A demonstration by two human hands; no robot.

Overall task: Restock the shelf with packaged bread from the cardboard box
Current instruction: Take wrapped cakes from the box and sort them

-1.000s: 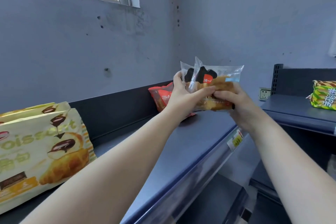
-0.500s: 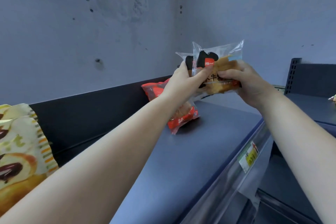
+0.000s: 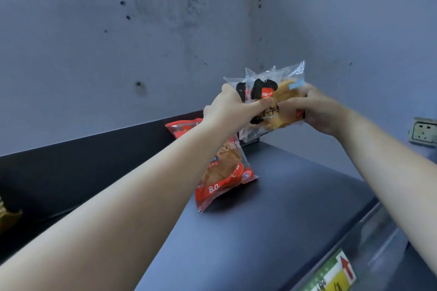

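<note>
Clear bread packs [image 3: 281,92], two, gripped by left hand [image 3: 233,108] and right hand [image 3: 319,111]; one red pack [image 3: 227,172] shelved.

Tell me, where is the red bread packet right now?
In the head view, the red bread packet stands on the dark shelf against its back panel, under the left forearm, just below-left of the clear packets both hands hold.

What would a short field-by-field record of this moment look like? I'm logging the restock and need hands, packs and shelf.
left hand: left hand grips the clear bread packs on their left side
right hand: right hand grips the same packs on their right side
held packs: at least two clear wrappers with black and red labels, held above the far end of the shelf
shelf: dark shelf, yellow and green price tag on its front edge
already stocked: red bread pack leaning against the back panel, partly hidden by the left forearm
cardboard box: not in view
</note>
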